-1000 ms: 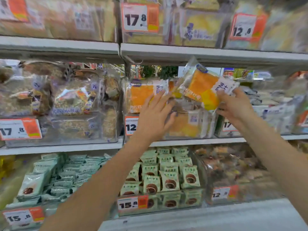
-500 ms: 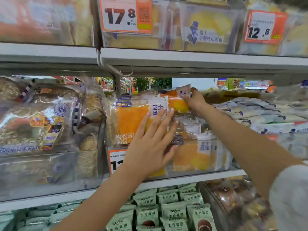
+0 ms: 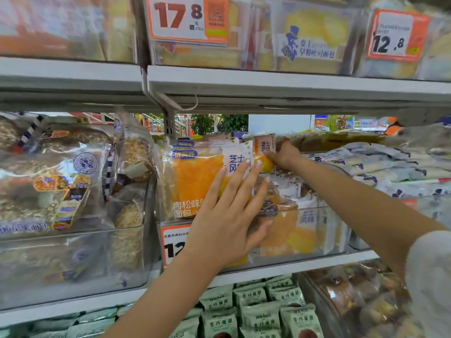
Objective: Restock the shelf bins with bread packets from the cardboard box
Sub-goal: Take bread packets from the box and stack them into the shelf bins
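Since a second ago the right hand (image 3: 284, 156) has carried its orange bread packet (image 3: 264, 152) from the open air in front of the shelf down into the back of the clear shelf bin (image 3: 324, 230), and the view has closed in on the middle shelf. That hand now pinches the packet's top corner, just behind the upright front packet (image 3: 195, 181) with the orange loaf and white label. The left hand (image 3: 227, 215) lies flat with fingers spread and straight, pressing the front packet's face, its thumb low on the bin's clear front wall near the orange price tag (image 3: 174, 242). More orange packets lie lower in the bin. The cardboard box is not in view. The step in hand looks like seating the new packet behind the facing one. To do it well, the left hand would likely hold the front packet steady and slightly forward so a gap opens, while the right hand slides its packet straight down, label upright, without crushing the soft bread or folding the wrapper.
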### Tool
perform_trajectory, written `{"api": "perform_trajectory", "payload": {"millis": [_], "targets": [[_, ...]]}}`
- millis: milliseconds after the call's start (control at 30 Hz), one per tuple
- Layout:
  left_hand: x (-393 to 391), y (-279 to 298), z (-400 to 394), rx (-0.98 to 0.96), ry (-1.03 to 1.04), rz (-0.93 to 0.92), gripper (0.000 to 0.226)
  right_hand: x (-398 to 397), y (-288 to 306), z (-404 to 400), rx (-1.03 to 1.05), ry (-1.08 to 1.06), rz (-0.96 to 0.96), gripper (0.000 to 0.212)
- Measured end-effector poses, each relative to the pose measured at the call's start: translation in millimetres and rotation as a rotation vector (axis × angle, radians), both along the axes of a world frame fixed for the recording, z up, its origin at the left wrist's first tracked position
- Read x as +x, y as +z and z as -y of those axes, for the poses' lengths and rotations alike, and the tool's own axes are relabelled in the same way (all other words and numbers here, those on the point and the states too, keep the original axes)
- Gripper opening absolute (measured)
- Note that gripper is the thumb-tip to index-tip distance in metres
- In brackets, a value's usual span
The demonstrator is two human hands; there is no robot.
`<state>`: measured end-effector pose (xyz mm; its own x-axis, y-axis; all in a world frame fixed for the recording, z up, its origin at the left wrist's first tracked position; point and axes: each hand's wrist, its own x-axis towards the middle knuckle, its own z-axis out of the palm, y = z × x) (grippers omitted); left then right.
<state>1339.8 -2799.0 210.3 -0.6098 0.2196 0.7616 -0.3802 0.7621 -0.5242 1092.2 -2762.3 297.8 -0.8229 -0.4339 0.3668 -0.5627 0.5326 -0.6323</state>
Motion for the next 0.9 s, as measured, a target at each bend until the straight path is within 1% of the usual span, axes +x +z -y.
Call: {"api": "perform_trajectory", "payload": {"millis": [100,200,333,367,433,500,533,567,600,633,700,733,800,867,900], "targets": [[0,1,0,0.017,-0.007,0.003,0.064,4,2,-5,0.011,-0.043,0.069,0.059],[0,1,-1,0.032,-0.009,-0.001,0.063,16,7,-17,0.050,-0.100,0.005,0.056],[1,2,-2,0.015,-0.024,0.007,0.059,62,15,-51,-0.013,-0.041,-0.047,0.053],[1,1,-2,-0.005,-0.027,0.022,0.058,79,13,-62,-0.074,-0.044,-0.119,0.049],[7,-11,-4,-0.057,-0.069,0.071,0.055,121,-7,-88,-0.277,-0.031,-0.316,0.044],[20,-40,-14,-0.098,-0.175,0.137,0.051,172,-52,-114,-0.483,0.007,-0.490,0.042],[29,-60,-22,-0.098,-0.237,0.172,0.048,197,-82,-126,-0.541,0.025,-0.561,0.040],[39,-83,-32,-0.070,-0.286,0.202,0.045,221,-115,-136,-0.551,0.042,-0.602,0.036],[50,-109,-43,-0.008,-0.324,0.225,0.041,242,-152,-144,-0.520,0.064,-0.586,0.033],[61,-136,-54,0.084,-0.348,0.248,0.036,260,-187,-149,-0.456,0.088,-0.504,0.031],[86,-189,-75,0.316,-0.333,0.370,0.030,288,-253,-155,-0.279,0.145,-0.256,0.031],[98,-218,-83,0.422,-0.284,0.456,0.030,296,-284,-158,-0.194,0.162,-0.161,0.028],[123,-269,-100,0.625,-0.152,0.654,0.033,306,-344,-167,-0.003,0.183,-0.070,0.020],[151,-310,-111,0.793,0.009,0.805,0.033,308,-394,-180,0.274,0.205,-0.020,0.017],[166,-330,-115,0.835,0.107,0.885,0.035,307,-415,-187,0.428,0.225,0.044,0.017]]}}
